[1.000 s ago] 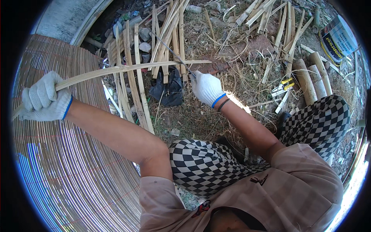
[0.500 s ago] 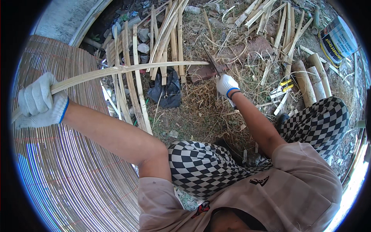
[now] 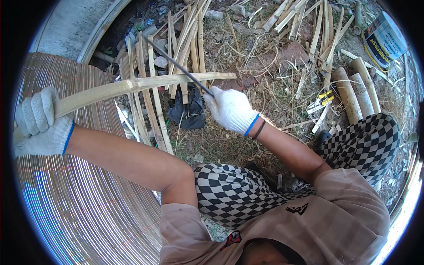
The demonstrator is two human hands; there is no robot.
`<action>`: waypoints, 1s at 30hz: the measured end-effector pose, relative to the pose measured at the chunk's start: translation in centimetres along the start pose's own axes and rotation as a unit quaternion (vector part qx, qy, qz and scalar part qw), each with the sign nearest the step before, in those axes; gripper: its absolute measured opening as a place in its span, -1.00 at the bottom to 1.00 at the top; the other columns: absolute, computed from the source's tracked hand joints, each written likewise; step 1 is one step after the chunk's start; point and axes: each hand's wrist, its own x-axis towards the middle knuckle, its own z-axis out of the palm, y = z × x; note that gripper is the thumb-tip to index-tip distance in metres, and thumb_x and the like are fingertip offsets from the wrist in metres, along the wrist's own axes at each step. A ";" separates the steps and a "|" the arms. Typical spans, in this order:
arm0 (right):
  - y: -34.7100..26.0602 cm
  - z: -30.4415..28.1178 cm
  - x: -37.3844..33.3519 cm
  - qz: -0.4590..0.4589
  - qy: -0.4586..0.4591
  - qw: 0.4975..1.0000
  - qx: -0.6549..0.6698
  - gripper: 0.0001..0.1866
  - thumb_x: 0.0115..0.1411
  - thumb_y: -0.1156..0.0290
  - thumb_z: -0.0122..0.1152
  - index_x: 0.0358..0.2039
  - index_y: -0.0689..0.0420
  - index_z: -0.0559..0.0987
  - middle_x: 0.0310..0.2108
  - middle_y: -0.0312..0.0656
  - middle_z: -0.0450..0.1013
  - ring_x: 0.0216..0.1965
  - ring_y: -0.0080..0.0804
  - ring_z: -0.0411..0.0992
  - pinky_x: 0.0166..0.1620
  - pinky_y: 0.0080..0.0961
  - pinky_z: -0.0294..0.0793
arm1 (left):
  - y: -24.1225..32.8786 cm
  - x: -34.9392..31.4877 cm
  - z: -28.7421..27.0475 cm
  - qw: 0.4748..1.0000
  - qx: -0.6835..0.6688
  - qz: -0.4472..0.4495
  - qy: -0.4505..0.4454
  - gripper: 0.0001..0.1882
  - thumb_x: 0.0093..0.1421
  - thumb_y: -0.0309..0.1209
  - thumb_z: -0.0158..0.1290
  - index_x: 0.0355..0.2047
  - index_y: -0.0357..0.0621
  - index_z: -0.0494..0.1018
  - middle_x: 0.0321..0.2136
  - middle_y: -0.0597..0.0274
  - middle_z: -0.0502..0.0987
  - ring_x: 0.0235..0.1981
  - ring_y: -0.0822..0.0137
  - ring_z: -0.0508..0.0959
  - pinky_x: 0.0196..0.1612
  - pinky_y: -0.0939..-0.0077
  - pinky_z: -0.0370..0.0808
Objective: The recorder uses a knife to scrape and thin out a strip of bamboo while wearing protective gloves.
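Note:
My left hand (image 3: 42, 119), in a white knitted glove with a blue cuff, is wrapped around one end of a long, pale bamboo strip (image 3: 145, 82). The strip reaches rightward from the fist, bowing slightly upward, to a free end near the middle. My right hand (image 3: 233, 109), gloved the same way, is closed on a long-bladed knife (image 3: 176, 65); its handle is hidden in the fist. The dark blade, seen nearly edge-on, slants up and left across the strip near its free end. Whether the blade touches the strip, I cannot tell.
Split bamboo strips (image 3: 152, 99) lie beyond my left arm, with more (image 3: 329, 35) at far right. A black plastic bag (image 3: 192, 115), bricks (image 3: 291, 55), yellow-handled cutters (image 3: 326, 98), bamboo lengths (image 3: 346, 95) and a bucket (image 3: 384, 42) surround me. A slatted blind (image 3: 88, 185) spreads at left.
My right hand has moved left and nearer with the knife, whose blade now slants farther leftward across the strip. My left hand has shifted slightly, and the strip shows a broader face.

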 end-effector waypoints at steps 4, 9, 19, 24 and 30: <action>-0.2 1.1 1.5 -0.065 0.060 0.996 -0.015 -0.72 0.34 0.19 0.02 -0.26 0.14 0.53 -0.66 0.07 0.46 -0.56 0.10 0.50 -0.48 -0.05 0.47 | -0.7 0.7 1.0 0.997 -0.037 0.003 -0.066 -0.13 -0.13 0.75 -0.42 -0.88 0.20 0.13 -0.94 0.53 0.14 -0.95 0.60 0.14 -0.81 0.67 0.13; 2.4 2.8 2.1 -0.012 0.034 0.999 -0.019 -0.71 0.32 0.19 0.04 -0.33 0.15 0.57 -0.62 0.06 0.50 -0.52 0.11 0.52 -0.43 -0.06 0.52 | -2.5 -0.2 1.2 0.999 -0.048 0.010 -0.013 -0.41 0.14 0.17 -0.03 -0.86 0.22 0.07 -0.95 0.57 0.04 -0.95 0.61 0.00 -0.78 0.67 -0.04; 2.1 2.5 1.0 0.028 0.007 0.999 -0.044 -0.71 0.31 0.22 0.03 -0.36 0.18 0.56 -0.59 0.08 0.52 -0.48 0.09 0.55 -0.37 -0.06 0.55 | -2.2 -0.1 0.2 0.998 -0.055 -0.001 -0.005 -0.31 0.11 0.37 -0.05 -0.86 0.21 0.06 -0.94 0.55 0.04 -0.93 0.59 -0.01 -0.77 0.63 -0.04; 1.7 2.3 0.4 0.016 -0.012 0.999 -0.050 -0.65 0.33 0.19 0.00 -0.34 0.22 0.58 -0.57 0.13 0.52 -0.47 0.11 0.55 -0.36 -0.05 0.56 | -0.9 -0.2 1.2 1.000 -0.017 0.000 0.004 -0.38 0.13 0.22 -0.01 -0.87 0.21 0.08 -0.94 0.53 0.03 -0.93 0.59 0.01 -0.76 0.61 -0.02; 4.7 2.2 2.1 0.061 -0.048 0.994 -0.074 -0.65 0.24 0.20 0.02 -0.40 0.21 0.64 -0.45 0.14 0.57 -0.36 0.12 0.57 -0.23 -0.10 0.59 | -0.2 -0.1 -0.1 0.999 0.016 -0.014 -0.034 -0.16 0.00 0.67 -0.37 -0.87 0.19 0.14 -0.91 0.48 0.18 -0.92 0.56 0.14 -0.80 0.61 0.12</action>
